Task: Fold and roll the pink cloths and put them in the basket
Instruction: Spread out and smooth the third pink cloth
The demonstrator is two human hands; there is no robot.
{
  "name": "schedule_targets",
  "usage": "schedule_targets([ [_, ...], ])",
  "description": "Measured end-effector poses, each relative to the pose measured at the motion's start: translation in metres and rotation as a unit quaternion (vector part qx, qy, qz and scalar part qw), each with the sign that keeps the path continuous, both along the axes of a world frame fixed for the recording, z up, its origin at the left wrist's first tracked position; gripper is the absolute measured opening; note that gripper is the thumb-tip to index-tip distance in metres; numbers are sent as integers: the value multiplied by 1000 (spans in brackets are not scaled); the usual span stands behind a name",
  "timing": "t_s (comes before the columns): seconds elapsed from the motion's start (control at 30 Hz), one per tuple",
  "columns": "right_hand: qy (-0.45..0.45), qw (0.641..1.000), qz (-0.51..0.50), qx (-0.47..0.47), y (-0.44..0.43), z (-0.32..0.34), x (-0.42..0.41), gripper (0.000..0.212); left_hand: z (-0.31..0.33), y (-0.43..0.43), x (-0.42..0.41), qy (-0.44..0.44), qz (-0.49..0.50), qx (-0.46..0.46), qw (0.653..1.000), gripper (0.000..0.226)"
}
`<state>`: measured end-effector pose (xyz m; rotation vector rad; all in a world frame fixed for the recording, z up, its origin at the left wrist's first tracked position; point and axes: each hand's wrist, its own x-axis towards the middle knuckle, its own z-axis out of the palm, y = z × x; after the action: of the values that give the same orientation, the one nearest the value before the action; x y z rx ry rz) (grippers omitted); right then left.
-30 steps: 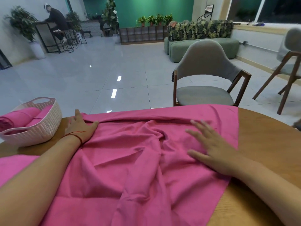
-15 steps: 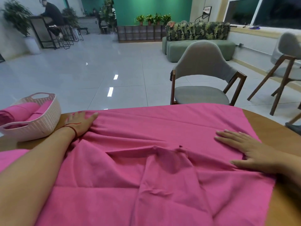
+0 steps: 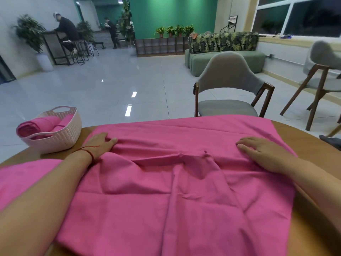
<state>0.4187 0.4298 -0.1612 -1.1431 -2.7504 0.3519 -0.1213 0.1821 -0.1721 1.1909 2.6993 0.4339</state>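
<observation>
Pink cloth [image 3: 184, 196]: soft, light, floppy, bump in the middle. L hand [image 3: 100, 143] & R hand [image 3: 262, 153] lie flat on it, fingers straight, holding nothing. Prob. best to grab its corners.

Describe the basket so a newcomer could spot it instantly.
Start at the wooden table covered by the spread pink cloth. At its far-left edge, left of the left hand, sits the basket. It alone is pale, woven, and holds rolled pink cloths.
</observation>
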Motion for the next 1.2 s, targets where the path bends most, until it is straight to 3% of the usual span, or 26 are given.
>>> schedule_targets([
  [0.07, 43, 998, -38, 24, -16, -9, -6, 49, 1, -14, 14, -5, -12, 20, 1000, 76],
  [0.2, 75, 988, -128, 39, -54, -15, -16, 50, -3, -56, 42, -27, -7, 22, 999, 88],
  [0.37, 51, 974, -206, 84, -121, -20, -20, 68, -6, -113, 100, 22, 22, 73, 997, 56],
  [0.53, 27, 991, -130, 29, -171, -28, 8, 80, -22, -165, 126, 39, 32, 77, 996, 84],
  [0.67, -7, 997, -76, 17, -168, -26, 47, 80, -27, -182, 148, 50, 54, 92, 993, 91],
  [0.9, -58, 998, -6, 12, -105, -28, 98, 95, -23, -204, 170, 43, 42, 124, 990, 83],
  [1.07, -88, 995, 42, 12, -80, -31, 132, 64, -15, -222, 186, 8, 54, 157, 986, 82],
  [1.2, -122, 991, 43, 14, -88, -22, 140, 76, -4, -237, 182, -70, 48, 179, 980, 63],
])
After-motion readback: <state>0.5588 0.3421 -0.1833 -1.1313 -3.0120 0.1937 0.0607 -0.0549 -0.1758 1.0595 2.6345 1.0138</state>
